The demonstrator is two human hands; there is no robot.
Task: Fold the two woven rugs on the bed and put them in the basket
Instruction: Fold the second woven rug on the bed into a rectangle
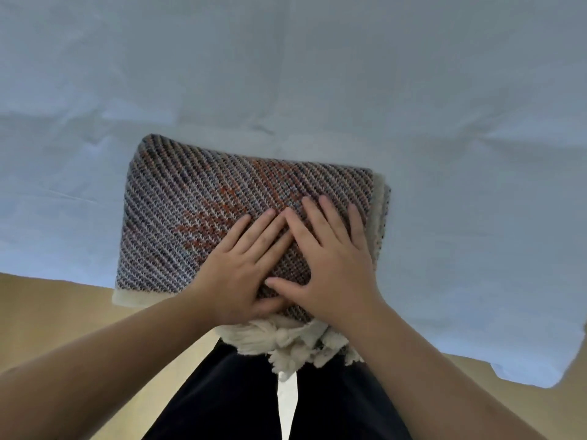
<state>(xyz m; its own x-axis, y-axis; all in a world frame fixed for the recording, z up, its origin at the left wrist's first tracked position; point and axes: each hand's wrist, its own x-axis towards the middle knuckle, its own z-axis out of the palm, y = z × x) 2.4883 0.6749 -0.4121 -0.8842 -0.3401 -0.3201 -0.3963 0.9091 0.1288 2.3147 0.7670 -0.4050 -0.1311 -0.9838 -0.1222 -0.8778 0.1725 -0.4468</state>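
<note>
- The bed (317, 74), under a pale blue sheet, is filling most of the view, and its near edge is running across the bottom of the picture, just in front of the person's dark trousers (241, 398).
- One folded rug (203, 211), woven in grey-blue diagonals with an orange motif, is lying flat on the sheet at that near edge; its long axis is running left to right, tilted a little, and its far left corner is sitting higher in the view than its right end.
- Its cream fringe (292, 347) is hanging over the near edge of the bed, toward the person's legs.
- The right hand (330, 258) is pressing flat on the right half of the rug, fingers straight and spread, gripping nothing; it is lying nearer the rug's right end.
- The left hand (241, 262) is pressing flat just beside it, toward the middle, fingers straight, fingertips meeting the right hand's; it too is holding nothing.
- Both hands are sitting on the near right part, so the left half of the rug is lying uncovered.
- No second rug and no basket are showing, so which way the bundle needs to be carried cannot be told; lifting it probably calls for the hands to be moving apart toward the two short ends.
</note>
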